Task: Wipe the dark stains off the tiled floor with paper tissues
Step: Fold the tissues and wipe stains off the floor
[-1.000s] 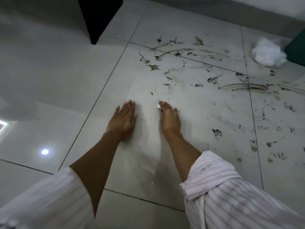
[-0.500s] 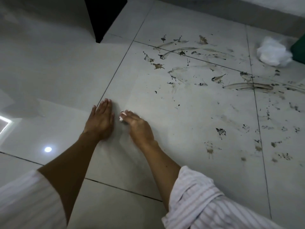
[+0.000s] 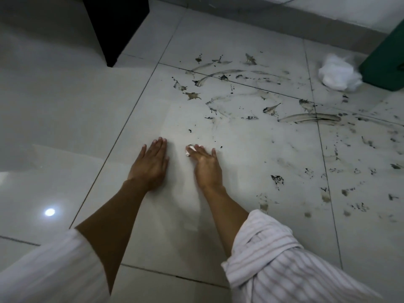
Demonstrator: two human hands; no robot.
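Dark stains (image 3: 310, 118), smears and splatters, cover the pale tiled floor (image 3: 65, 110) ahead and to the right of my hands. My left hand (image 3: 150, 167) lies flat on the tile, fingers straight and together. My right hand (image 3: 205, 165) is beside it, its straight fingers pressing a small white paper tissue (image 3: 189, 149) onto the floor. Only a crumpled edge of the tissue shows past the fingertips. A few black specks (image 3: 190, 130) lie just beyond my fingertips.
A crumpled heap of white tissues (image 3: 337, 75) lies at the far right against a green box (image 3: 387, 60). A black piece of furniture (image 3: 115, 25) stands at the top left. A wall base runs along the top right.
My right hand slid the tissue left towards my left hand, then back to the right. My left hand stayed flat on the tile. The view shifted slightly.
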